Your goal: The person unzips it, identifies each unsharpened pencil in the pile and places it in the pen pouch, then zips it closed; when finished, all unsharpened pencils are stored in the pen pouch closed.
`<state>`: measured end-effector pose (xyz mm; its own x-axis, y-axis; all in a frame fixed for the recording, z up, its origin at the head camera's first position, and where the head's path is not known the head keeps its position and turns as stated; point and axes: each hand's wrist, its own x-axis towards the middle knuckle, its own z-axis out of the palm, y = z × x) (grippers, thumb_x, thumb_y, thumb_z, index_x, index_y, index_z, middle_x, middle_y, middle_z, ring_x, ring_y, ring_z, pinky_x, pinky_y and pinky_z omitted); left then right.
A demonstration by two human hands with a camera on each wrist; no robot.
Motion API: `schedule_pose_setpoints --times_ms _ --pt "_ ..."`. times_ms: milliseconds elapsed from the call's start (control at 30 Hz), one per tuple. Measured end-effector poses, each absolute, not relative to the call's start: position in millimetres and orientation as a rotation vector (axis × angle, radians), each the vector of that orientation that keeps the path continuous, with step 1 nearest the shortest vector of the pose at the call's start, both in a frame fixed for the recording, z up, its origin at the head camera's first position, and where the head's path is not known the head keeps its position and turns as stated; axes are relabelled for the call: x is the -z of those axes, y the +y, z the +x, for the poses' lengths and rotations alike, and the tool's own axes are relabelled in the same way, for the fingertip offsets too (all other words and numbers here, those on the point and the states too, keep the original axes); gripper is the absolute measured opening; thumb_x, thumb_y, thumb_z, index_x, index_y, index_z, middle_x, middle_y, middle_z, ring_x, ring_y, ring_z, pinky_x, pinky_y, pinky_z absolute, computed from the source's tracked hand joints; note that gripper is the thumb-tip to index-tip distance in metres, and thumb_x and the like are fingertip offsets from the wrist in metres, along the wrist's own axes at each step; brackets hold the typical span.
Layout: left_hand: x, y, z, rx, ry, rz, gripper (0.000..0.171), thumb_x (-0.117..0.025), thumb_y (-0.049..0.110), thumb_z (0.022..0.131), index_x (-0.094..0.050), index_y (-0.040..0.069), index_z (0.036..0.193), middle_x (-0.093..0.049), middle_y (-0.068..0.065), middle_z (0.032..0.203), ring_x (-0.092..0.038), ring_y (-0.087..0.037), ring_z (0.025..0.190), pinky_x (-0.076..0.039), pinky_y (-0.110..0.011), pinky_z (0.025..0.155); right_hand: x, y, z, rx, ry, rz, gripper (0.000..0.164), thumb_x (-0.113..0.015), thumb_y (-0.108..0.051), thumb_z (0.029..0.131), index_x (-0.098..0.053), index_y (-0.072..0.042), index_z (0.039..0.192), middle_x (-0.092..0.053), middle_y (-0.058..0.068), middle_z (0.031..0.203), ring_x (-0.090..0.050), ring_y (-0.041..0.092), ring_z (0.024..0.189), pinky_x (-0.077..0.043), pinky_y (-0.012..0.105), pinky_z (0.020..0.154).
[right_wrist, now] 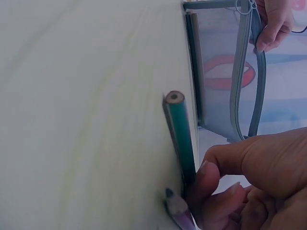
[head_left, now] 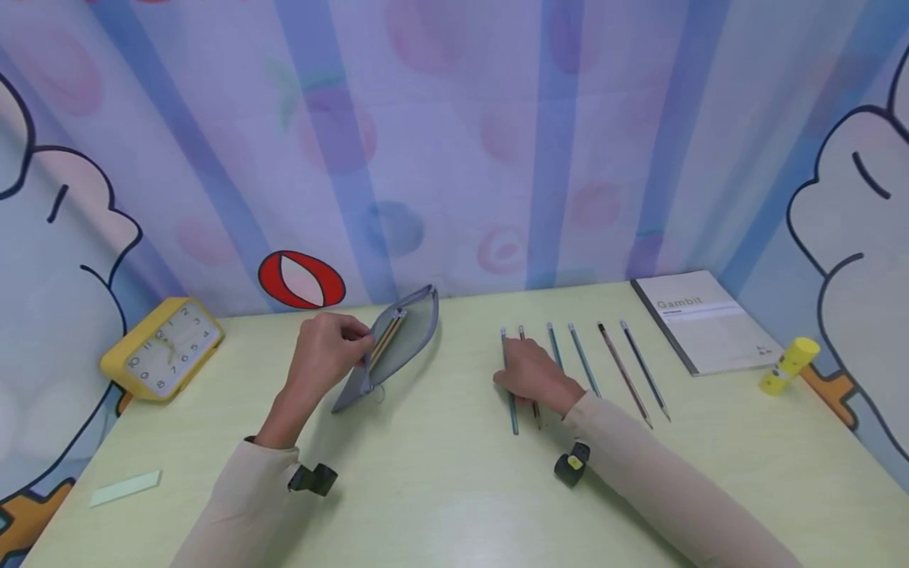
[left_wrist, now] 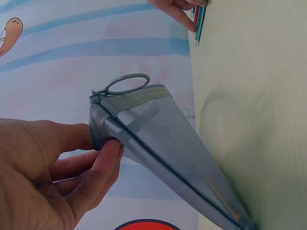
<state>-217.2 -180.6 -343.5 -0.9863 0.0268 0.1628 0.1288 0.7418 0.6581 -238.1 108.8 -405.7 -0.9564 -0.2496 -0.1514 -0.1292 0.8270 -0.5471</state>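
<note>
My left hand (head_left: 323, 355) pinches the upper edge of a grey mesh pencil case (head_left: 419, 339), which gapes along its zip. A few pencils (head_left: 386, 339) lean inside it. Over the table, my right hand (head_left: 536, 371) has its thumb and fingers curled on a green pencil (right_wrist: 180, 129), whose unsharpened end points out past the fingertips. Close beside it lies a dark reddish pencil (head_left: 537, 414), its sharpened tip (right_wrist: 175, 203) near the same fingers. The middle of both pencils is hidden by the hand. A zip ring (left_wrist: 129, 81) hangs at the case's end.
Several more pencils (head_left: 625, 375) lie in a row right of my right hand. Farther right are a notebook (head_left: 710, 323) and an upright yellow glue stick (head_left: 788, 367). A yellow clock (head_left: 166, 347) stands at the left, with a pale green strip (head_left: 126, 488) nearer me. A printed curtain (head_left: 454, 158) borders the table's back.
</note>
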Motion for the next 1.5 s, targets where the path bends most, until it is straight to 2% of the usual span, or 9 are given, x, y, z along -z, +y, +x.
schedule_pose_setpoints --times_ms 67,167,267,367,600,1033,1167,1367,1500 --pt "343.9 -180.6 -217.3 1.073 -2.797 -0.126 0.015 -0.068 0.011 0.093 -0.078 0.000 0.096 -0.077 -0.017 0.088 -0.074 -0.021 0.066 -0.056 -0.025 0.061 406.5 109.3 -238.0 0.836 2.784 -0.296 0.010 -0.061 -0.009 0.093 -0.059 0.001 0.094 -0.060 0.005 0.055 -0.052 0.013 0.042 -0.041 0.024 0.042" --pt "344.3 -180.8 -217.6 1.074 -2.798 -0.126 0.016 -0.068 0.011 0.093 -0.078 0.000 0.096 -0.077 -0.017 0.088 -0.074 -0.023 0.067 -0.056 -0.025 0.061 407.1 110.6 -238.5 0.874 2.759 -0.293 0.028 -0.061 -0.009 0.093 -0.058 0.005 0.116 -0.058 0.004 0.055 -0.051 0.012 0.043 -0.041 0.024 0.043" --pt "344.2 -181.0 -218.0 1.078 -2.797 -0.124 0.016 -0.068 0.012 0.093 -0.078 0.000 0.097 -0.077 -0.017 0.088 -0.074 -0.021 0.066 -0.057 -0.025 0.062 408.0 112.6 -240.0 0.928 2.735 -0.299 0.032 -0.061 -0.009 0.092 -0.057 0.004 0.121 -0.056 0.003 0.052 -0.050 0.012 0.043 -0.041 0.024 0.044" --pt "344.0 -180.9 -218.1 1.080 -2.795 -0.123 0.017 -0.068 0.012 0.093 -0.078 -0.001 0.097 -0.077 -0.017 0.088 -0.073 -0.020 0.066 -0.057 -0.026 0.062 409.2 115.3 -241.4 0.974 2.715 -0.334 0.027 -0.061 -0.010 0.092 -0.058 0.001 0.116 -0.057 0.002 0.051 -0.051 0.012 0.042 -0.042 0.024 0.045" --pt "343.9 -180.5 -217.7 1.077 -2.801 -0.121 0.017 -0.068 0.013 0.093 -0.078 -0.001 0.097 -0.077 -0.016 0.089 -0.073 -0.019 0.065 -0.056 -0.024 0.061 409.3 121.5 -244.7 1.103 2.617 -0.349 0.063 -0.062 -0.015 0.095 -0.040 0.001 0.152 -0.060 0.003 0.053 -0.054 0.013 0.043 -0.045 0.027 0.047" --pt "346.0 -179.8 -220.8 1.100 -2.811 -0.102 0.015 -0.069 0.011 0.093 -0.078 0.000 0.097 -0.077 -0.017 0.090 -0.071 -0.014 0.062 -0.060 -0.029 0.063 392.4 124.1 -249.4 1.509 2.177 -0.376 0.058 -0.054 -0.018 0.099 -0.039 -0.010 0.155 -0.053 0.002 0.055 -0.043 0.014 0.048 -0.042 0.031 0.054" --pt "346.5 -179.3 -221.8 1.104 -2.817 -0.099 0.015 -0.069 0.011 0.092 -0.078 0.000 0.097 -0.077 -0.017 0.090 -0.071 -0.013 0.062 -0.060 -0.029 0.063 384.5 117.9 -252.1 1.629 1.991 -0.347 0.053 -0.055 -0.018 0.099 -0.045 -0.017 0.151 -0.055 0.001 0.067 -0.041 0.012 0.050 -0.038 0.029 0.055" --pt "348.5 -176.9 -221.9 1.103 -2.822 -0.101 0.015 -0.070 0.012 0.092 -0.078 0.001 0.098 -0.077 -0.016 0.091 -0.071 -0.015 0.063 -0.059 -0.027 0.061 376.7 94.7 -259.4 1.734 1.753 -0.323 0.053 -0.051 -0.011 0.099 -0.045 -0.010 0.151 -0.061 -0.003 0.079 -0.045 0.002 0.048 -0.035 0.017 0.046" --pt "348.6 -175.1 -220.2 1.100 -2.818 -0.112 0.015 -0.070 0.011 0.092 -0.078 0.000 0.098 -0.077 -0.017 0.090 -0.073 -0.020 0.065 -0.059 -0.027 0.060 371.7 73.5 -265.1 1.753 1.722 -0.286 0.051 -0.051 -0.010 0.101 -0.044 -0.007 0.151 -0.060 -0.001 0.079 -0.044 0.003 0.051 -0.034 0.018 0.048"
